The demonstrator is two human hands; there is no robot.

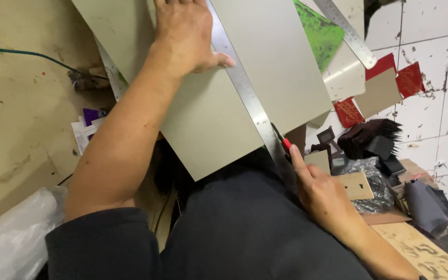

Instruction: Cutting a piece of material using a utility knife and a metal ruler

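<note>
Surface: A worn tan table (pixel 11 103) lies at the left of the view; a white tiled floor (pixel 442 67) lies at the right, strewn with offcuts.
Workpiece: A large grey board sheet (pixel 265 57) lies across the table edge and over my lap, one corner pointing toward me.
Guide: A long steel ruler (pixel 245 93) lies diagonally on the sheet, running from the top of the view down to the near edge.
Left hand: My left hand (pixel 185 36) is spread flat, palm down, pressing on the ruler and sheet; it clamps nothing.
Right hand: My right hand (pixel 320 189) is closed around a knife with a red part (pixel 284 141), the tip set against the ruler at the sheet's near edge.
Progress: Judging by position, the blade sits at the near end of the ruler line. I cannot tell whether a cut already runs along the sheet, and no strip has come apart from it.
Second ruler: Another steel ruler (pixel 348 32) lies at upper right, across a green mat (pixel 320 32).
Cards: Small red cards with gold print (pixel 409 79) lie on the floor, beside a plain brown card (pixel 378 93).
Packaging: Dark folded pieces (pixel 366 136) are stacked near clear plastic wrap (pixel 369 173); a clear plastic bag (pixel 16 233) sits at lower left.
</note>
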